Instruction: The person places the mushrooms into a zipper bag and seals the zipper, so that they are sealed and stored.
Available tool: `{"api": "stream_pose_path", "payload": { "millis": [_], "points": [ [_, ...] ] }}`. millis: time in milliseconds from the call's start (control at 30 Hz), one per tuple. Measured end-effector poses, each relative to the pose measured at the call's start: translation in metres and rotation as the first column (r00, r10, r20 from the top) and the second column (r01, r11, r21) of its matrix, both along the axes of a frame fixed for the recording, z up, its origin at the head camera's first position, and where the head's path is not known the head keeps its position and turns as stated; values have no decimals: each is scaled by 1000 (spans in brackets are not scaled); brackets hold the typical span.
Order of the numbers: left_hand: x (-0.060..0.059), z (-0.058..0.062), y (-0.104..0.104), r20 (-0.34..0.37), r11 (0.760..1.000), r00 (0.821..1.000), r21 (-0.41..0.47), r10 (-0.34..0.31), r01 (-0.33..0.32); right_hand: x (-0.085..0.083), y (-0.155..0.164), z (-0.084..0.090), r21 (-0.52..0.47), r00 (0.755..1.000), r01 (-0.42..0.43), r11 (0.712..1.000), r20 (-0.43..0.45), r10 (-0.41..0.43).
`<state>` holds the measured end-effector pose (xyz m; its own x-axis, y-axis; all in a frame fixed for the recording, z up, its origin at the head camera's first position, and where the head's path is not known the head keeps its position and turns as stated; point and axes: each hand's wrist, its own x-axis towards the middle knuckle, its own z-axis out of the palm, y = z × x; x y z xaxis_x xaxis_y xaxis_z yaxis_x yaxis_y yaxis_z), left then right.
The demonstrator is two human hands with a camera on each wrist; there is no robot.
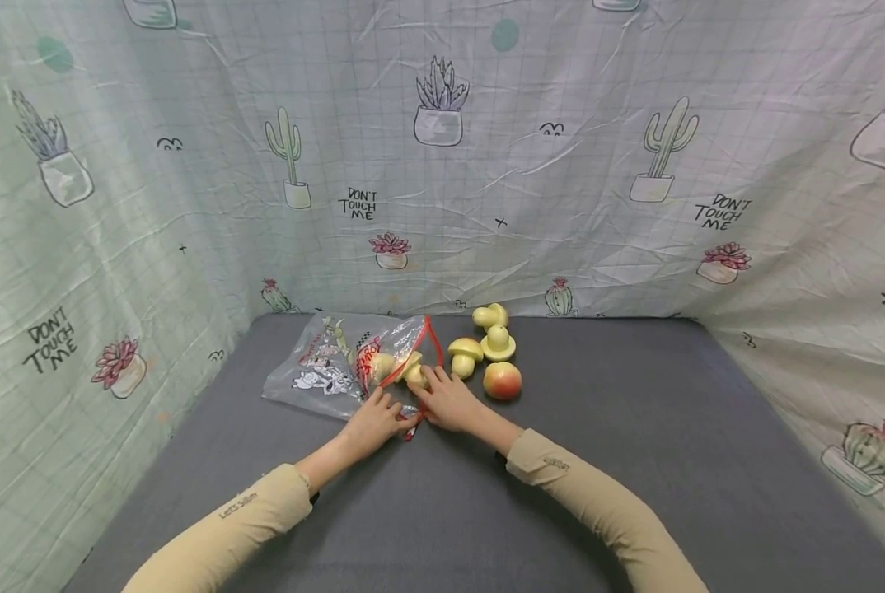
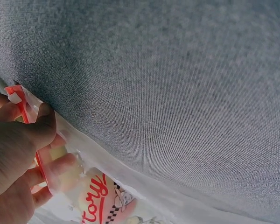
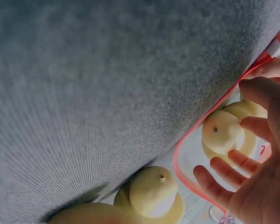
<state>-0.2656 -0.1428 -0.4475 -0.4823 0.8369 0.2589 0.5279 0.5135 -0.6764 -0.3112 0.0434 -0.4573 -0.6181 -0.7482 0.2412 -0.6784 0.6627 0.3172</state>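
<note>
Both hands are busy at the mouth of the clear plastic zip bag with cartoon prints and a red seal strip (image 1: 339, 366), which lies flat on the grey fabric-covered table (image 1: 635, 461), toward the back edge, left of the middle. The left hand (image 1: 372, 422) has its grip pinched on the red strip at the bag's opening; the wrist view shows thumb and fingers clamped on the strip and film. The right hand (image 1: 450, 401) reaches into the opening, fingers curled loosely around a pale yellow toy mushroom (image 3: 222, 132) sitting just inside. I'd call that grasping it, though it's a light hold.

Just right of the bag, near the back edge, sit more yellow toy mushrooms (image 1: 487, 338) and a red-yellow toy peach (image 1: 503, 380), close together.

Looks like the loading step: mushrooms going in one at a time. Next move probably calls for letting that mushroom go deep inside while the left hand keeps the mouth spread.
</note>
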Motion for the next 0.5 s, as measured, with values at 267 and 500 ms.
{"api": "stream_pose_path", "payload": {
  "millis": [267,500],
  "points": [
    [-1,-1,0,26,1000,1000,-2,7,-7,-9,-1,-2,-32,1000,23,999,15,-22],
    [-1,-1,0,60,1000,998,-11,25,-24,-15,-5,0,-32,994,88,996,63,-86]
  ]
}}
